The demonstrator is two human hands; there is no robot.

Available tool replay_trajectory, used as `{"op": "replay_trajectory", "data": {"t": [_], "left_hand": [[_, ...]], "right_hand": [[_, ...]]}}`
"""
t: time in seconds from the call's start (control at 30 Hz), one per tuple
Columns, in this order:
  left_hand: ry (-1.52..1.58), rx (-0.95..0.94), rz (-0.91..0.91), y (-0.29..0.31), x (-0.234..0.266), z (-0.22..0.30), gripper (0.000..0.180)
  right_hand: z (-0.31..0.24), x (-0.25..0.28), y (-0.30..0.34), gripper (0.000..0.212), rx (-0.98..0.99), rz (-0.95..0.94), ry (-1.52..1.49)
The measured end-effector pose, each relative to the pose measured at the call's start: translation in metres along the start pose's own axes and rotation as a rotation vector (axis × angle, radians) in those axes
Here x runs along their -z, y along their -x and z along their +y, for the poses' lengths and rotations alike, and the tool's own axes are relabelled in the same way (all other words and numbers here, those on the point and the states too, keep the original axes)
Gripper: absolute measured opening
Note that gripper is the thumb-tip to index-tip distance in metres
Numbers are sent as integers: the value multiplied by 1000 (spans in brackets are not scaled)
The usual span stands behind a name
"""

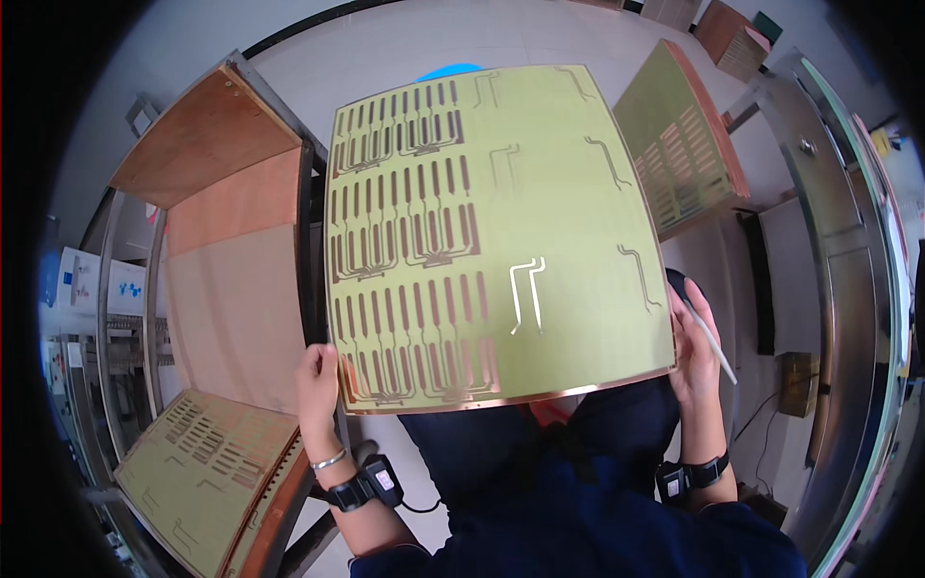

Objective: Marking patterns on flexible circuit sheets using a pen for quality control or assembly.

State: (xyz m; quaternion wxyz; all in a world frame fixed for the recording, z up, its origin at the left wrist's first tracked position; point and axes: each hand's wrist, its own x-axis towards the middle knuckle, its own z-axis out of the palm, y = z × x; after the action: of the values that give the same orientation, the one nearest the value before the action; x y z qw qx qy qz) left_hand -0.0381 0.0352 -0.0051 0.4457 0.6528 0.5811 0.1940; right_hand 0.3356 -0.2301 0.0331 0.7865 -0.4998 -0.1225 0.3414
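A large yellow-green circuit board panel (568, 212) with copper-coloured traces and a copper rim is held up above my lap, tilted toward me. My left hand (320, 380) grips its lower left edge, thumb up and fingers curled. At the lower right edge, my right hand (694, 342) is closed round the panel's border, its fingers partly hidden. A thin white pen-like stick (711, 342) is also held in my right hand, pointing down and outward. Bright reflections lie on one pair of traces near the panel's middle.
On the left, a wooden rack (236, 231) has a slanted board back. Similar panels (207, 472) are stacked at its lower end. Another stack of panels (679, 144) leans at the right, beside a metal-framed cabinet (848, 250). A small brown box (798, 383) and cables are on the floor.
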Motion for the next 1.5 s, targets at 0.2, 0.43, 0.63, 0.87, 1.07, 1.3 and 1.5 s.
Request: {"op": "replay_trajectory", "data": {"t": [0.2,0.43,0.63,0.87,1.07,1.3,1.5], "left_hand": [[507,21,142,-5,-41,-8,37],[683,47,234,19,-52,5,40],[657,28,235,23,-52,13,40],[562,20,245,22,-51,20,37],[463,63,248,17,-41,22,37],[-348,-446,348,29,-43,60,26],[-143,-653,-827,121,-123,193,29]], "right_hand": [[-5,-2,7,50,46,-9,-126],[-15,20,9,46,23,16,-73],[-9,21,13,46,51,-43,146],[-16,55,32,46,354,-28,808],[-13,46,69,8,478,-149,787],[-20,23,75,11,263,-633,626],[-20,16,75,14,124,-774,375]]}}
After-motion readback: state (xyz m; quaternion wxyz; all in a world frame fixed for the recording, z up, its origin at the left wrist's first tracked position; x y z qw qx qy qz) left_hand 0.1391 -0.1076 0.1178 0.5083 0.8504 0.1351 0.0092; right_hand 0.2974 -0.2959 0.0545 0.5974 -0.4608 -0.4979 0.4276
